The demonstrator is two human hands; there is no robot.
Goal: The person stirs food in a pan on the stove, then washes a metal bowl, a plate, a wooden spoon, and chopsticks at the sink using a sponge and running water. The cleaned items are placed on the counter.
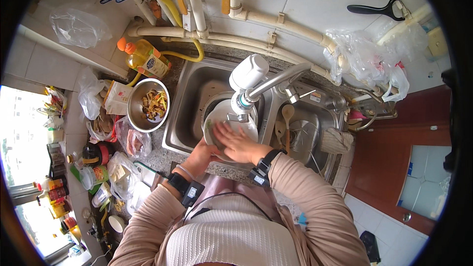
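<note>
Over the left basin of a stainless steel double sink (173,133), my left hand (199,157) grips the near left rim of a white dish (220,112). The dish is tilted, and my hands cover its near part. Spread across its inner face is my right hand (236,143), fingers apart and palm down. A round metal bowl shows partly beneath the dish. Directly above hangs the spout of a faucet (244,105) with a white filter housing (249,72). Whether water is running cannot be told.
Left of the sink stands a metal bowl (132,118) of food scraps, near a dish soap bottle (147,57) and bagged meat (136,142). The right basin holds a wooden spoon (288,112) and a strainer. A cloth (337,141) hangs over its right edge. A knife (146,173) lies left.
</note>
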